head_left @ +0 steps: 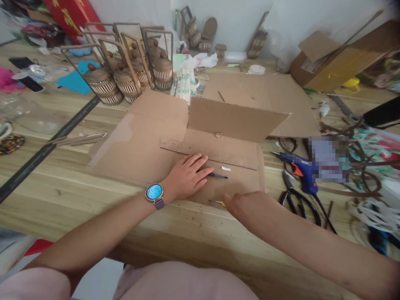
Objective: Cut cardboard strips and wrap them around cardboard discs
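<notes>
Cardboard held flat, slim tool at its near edge

The cardboard lies across the centre of the frame, creased, with one flap standing up behind. A narrow cardboard strip rests on it. The left hand is palm down, fingers loosely spread, some tips on the strip's near edge and others over a dark pen. The right hand, lower centre, has its fingers closed around the slim tool (yellow in part, the rest hidden), its thin tip pointing left.

The work looks to be at the steadying-and-positioning stage; any stroke from here would call for firm pressure from the left palm and fingers clear of the tip.

Both forearms reach in from the lower corners, the left wrist low beside its watch, the right wrist bent over the edge. Farther out on the worktop sit a blue glue gun and black-handled scissors, right of centre, and small slatted baskets, upper left.
</notes>
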The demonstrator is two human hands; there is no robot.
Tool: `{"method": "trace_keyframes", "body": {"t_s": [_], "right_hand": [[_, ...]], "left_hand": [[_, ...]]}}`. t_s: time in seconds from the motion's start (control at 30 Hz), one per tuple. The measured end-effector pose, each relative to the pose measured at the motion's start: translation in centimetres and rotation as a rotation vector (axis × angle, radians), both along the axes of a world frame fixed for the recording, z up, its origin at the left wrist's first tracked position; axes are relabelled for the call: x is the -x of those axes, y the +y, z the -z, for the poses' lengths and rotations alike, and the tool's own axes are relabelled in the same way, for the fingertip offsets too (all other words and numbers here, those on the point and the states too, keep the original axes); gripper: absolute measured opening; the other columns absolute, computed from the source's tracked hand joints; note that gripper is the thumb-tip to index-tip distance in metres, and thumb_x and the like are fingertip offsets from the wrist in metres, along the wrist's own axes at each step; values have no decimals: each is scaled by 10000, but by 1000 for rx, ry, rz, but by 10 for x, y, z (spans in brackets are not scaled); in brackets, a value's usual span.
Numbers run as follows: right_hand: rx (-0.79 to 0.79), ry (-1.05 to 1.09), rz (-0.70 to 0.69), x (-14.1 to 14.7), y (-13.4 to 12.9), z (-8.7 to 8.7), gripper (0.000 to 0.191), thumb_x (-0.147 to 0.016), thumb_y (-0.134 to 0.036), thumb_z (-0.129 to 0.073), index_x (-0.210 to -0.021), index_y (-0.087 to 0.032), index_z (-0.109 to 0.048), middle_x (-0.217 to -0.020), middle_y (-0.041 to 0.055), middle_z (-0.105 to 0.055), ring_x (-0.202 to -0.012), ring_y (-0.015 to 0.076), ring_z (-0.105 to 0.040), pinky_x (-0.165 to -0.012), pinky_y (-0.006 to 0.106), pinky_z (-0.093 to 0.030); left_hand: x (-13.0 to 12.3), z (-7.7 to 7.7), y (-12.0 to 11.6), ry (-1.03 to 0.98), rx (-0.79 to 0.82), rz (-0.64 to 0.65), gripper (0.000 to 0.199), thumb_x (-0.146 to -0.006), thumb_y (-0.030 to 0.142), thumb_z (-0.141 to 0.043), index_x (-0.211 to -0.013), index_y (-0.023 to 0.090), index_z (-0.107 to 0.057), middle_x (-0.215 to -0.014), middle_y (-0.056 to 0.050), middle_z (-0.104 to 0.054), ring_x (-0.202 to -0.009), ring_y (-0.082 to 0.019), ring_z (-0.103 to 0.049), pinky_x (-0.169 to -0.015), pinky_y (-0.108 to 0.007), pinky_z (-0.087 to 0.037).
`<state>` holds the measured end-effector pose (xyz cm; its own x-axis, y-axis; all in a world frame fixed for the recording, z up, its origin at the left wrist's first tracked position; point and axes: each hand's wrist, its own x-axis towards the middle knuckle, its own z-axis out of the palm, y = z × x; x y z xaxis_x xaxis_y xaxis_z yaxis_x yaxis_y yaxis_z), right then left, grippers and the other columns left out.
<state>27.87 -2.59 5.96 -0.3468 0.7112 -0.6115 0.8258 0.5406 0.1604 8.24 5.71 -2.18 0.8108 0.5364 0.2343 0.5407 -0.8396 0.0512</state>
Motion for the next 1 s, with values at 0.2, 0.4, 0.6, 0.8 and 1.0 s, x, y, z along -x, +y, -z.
{"method": "trace_keyframes", "body": {"t_s": [0.2, 0.4, 0.6, 0.8, 1.0], "right_hand": [[18, 19, 16, -1, 0, -7, 382, -776, 54, -516, -1068, -169, -623, -815, 90, -753, -713, 249, -751, -439, 232, -330], [12, -4, 21, -6, -2, -7, 398, -728, 74, -516, -1013, -181, -626, -781, 69, -746, -689, 224, -746, -442, 221, -321], [-7, 20, 37, -15, -7, -2, 432, -718, 78, -499, -1036, -183, -632, -750, 67, -733, -650, 231, -736, -436, 232, -343], [-14, 2, 16, -29, -14, 4, 450, -752, 52, -481, -1091, -211, -614, -781, 42, -736, -659, 232, -734, -438, 239, -333], [-129, 37, -49, -40, -20, 11, 441, -720, 60, -494, -1065, -197, -588, -690, 21, -704, -578, 217, -716, -408, 270, -205]], "left_hand": [[0, -2, 0, 2, 16, -3, 385, -1010, 340, -419, -1339, 221, -579, -1493, -122, -477, -1374, -297, -412, -1067, -456, -393], [0, -1, 0, -4, 26, 1, 383, -1002, 331, -437, -1339, 218, -581, -1490, -119, -481, -1372, -297, -413, -1073, -456, -388], [1, 1, 1, -11, 13, 2, 380, -1003, 336, -437, -1337, 225, -581, -1491, -112, -481, -1374, -292, -410, -1079, -458, -384], [1, 0, 0, -9, 14, 0, 379, -1002, 329, -439, -1337, 221, -583, -1491, -113, -483, -1371, -294, -414, -1078, -461, -386], [1, 0, 0, 0, 21, 3, 382, -998, 325, -450, -1341, 217, -581, -1496, -121, -474, -1377, -295, -409, -1084, -463, -380]]}}
